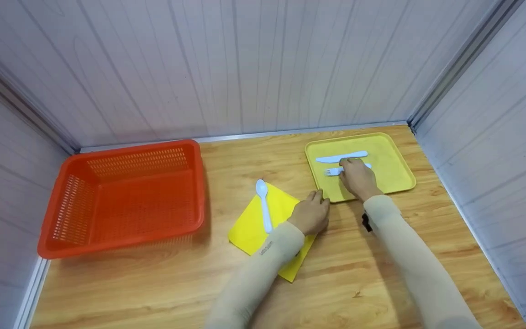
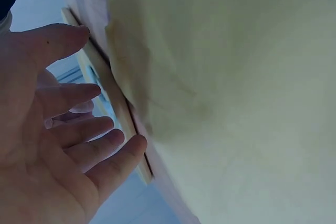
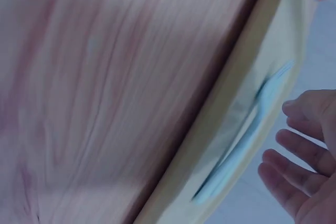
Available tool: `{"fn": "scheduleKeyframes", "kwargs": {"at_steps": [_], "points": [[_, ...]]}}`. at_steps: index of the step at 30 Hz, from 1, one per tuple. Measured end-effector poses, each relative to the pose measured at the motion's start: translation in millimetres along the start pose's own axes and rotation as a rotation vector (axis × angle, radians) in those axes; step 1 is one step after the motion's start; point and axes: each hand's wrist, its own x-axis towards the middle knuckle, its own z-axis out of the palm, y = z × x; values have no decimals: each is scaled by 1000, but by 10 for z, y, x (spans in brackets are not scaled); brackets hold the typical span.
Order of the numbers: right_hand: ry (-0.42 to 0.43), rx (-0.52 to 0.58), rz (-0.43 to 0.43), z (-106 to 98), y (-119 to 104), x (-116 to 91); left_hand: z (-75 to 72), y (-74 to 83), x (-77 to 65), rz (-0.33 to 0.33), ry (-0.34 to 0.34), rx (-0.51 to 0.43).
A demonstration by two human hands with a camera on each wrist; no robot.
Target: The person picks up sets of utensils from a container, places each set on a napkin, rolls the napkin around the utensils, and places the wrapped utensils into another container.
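Over the yellow tray (image 1: 393, 167), my right hand (image 1: 358, 177) hovers above a white plastic fork (image 1: 334, 172). In the right wrist view its fingers are spread and relaxed, apart from the fork (image 3: 247, 135). A white plastic knife (image 1: 341, 157) lies on the tray just beyond the fork. My left hand (image 1: 311, 214) is over the yellow napkin (image 1: 244, 233), its fingertips at the tray's near left corner; whether they touch it I cannot tell. The left wrist view has those fingers loosely extended, holding nothing. On the napkin lies a white plastic spoon (image 1: 265, 212), its bowl pointing away from me.
A red-orange plastic basket (image 1: 126, 244) with slotted sides stands at the left of the wood-patterned table (image 1: 153, 292). Pale panel walls (image 1: 244, 68) close off the back and both sides. The tray sits near the back right corner.
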Motion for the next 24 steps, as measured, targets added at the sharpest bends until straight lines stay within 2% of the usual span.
{"fn": "scheduleKeyframes", "kwargs": {"at_steps": [6, 11, 20, 24], "points": [[-104, -50, 30, 44, 161, 102, 19, 32, 85, -16, -69, 17], [-150, -118, 48, 50, 218, 134, 14, 21, 104, -17, -93, -7], [-114, -225, -22, 71, 202, 117, 11, -15, 70, -4, -94, -19], [-79, -231, -66, 43, 105, 98, -25, -81, -15, 8, -46, -33]]}}
